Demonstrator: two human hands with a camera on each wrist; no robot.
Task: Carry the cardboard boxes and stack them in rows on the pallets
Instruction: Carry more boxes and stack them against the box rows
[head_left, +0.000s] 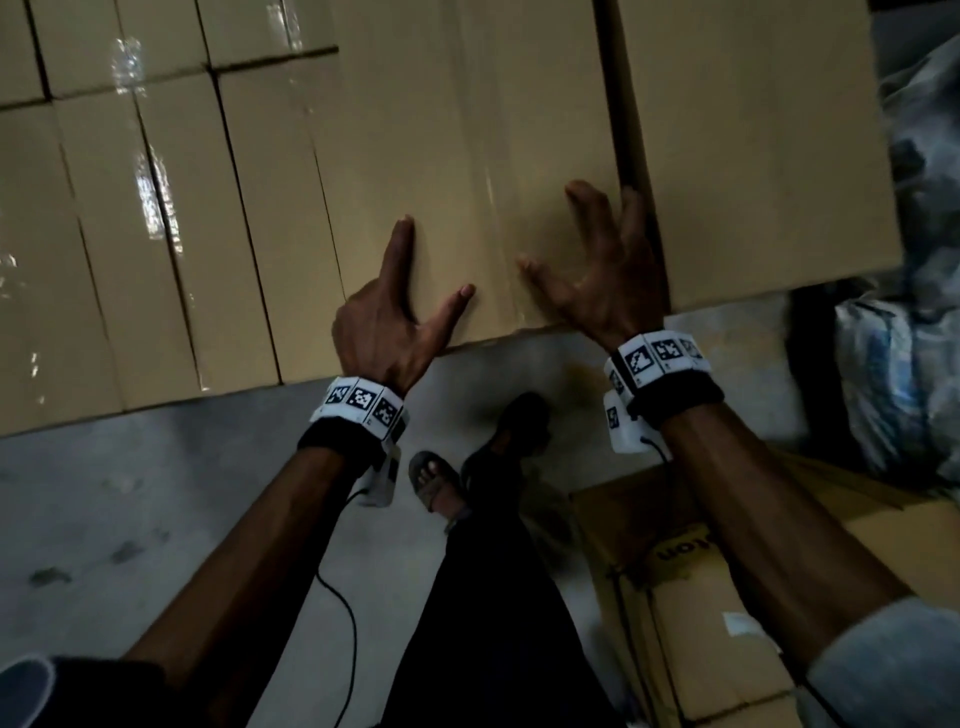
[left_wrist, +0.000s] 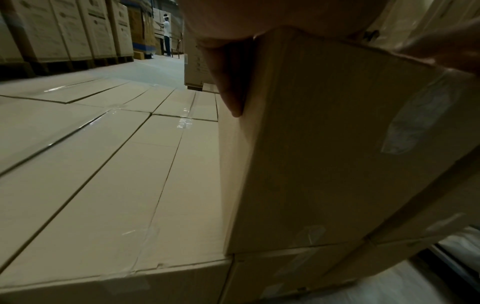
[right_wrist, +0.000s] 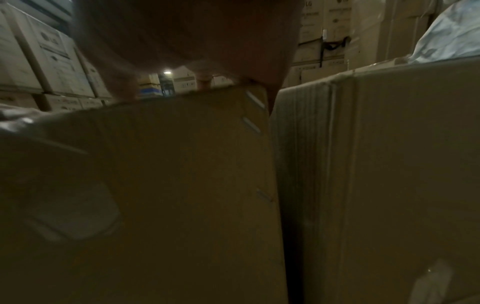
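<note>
Two hands sit on top of one tall cardboard box (head_left: 457, 171), which stands on the lower layer of boxes (head_left: 156, 223) at the near edge of the stack. The left hand (head_left: 387, 322) lies with index finger and thumb spread flat on the top face, near its left edge; the left wrist view shows a finger hanging down over that left side. The right hand (head_left: 597, 280) is splayed, its fingers arched and their tips reaching the dark gap between this box and the neighbouring box (head_left: 753, 156) on its right. Neither hand clamps anything; both press or hook only.

Several things could go wrong from here, as I judge it. The box's front edge looks flush with the layer beneath, so a pull toward the person could tip it off onto the sandalled foot (head_left: 434, 480) on the concrete floor (head_left: 130, 493) directly below. Fingertips in the narrow gap could be pinched if the box is shoved right against its neighbour. Glossy packing tape (head_left: 491, 182) running along the top gives a slick patch where a palm may slide. A loose box (head_left: 727, 597) lying on the floor by the right leg is a trip risk when stepping back. Whether the pallet sits square underneath cannot be told; it is hidden.
</note>
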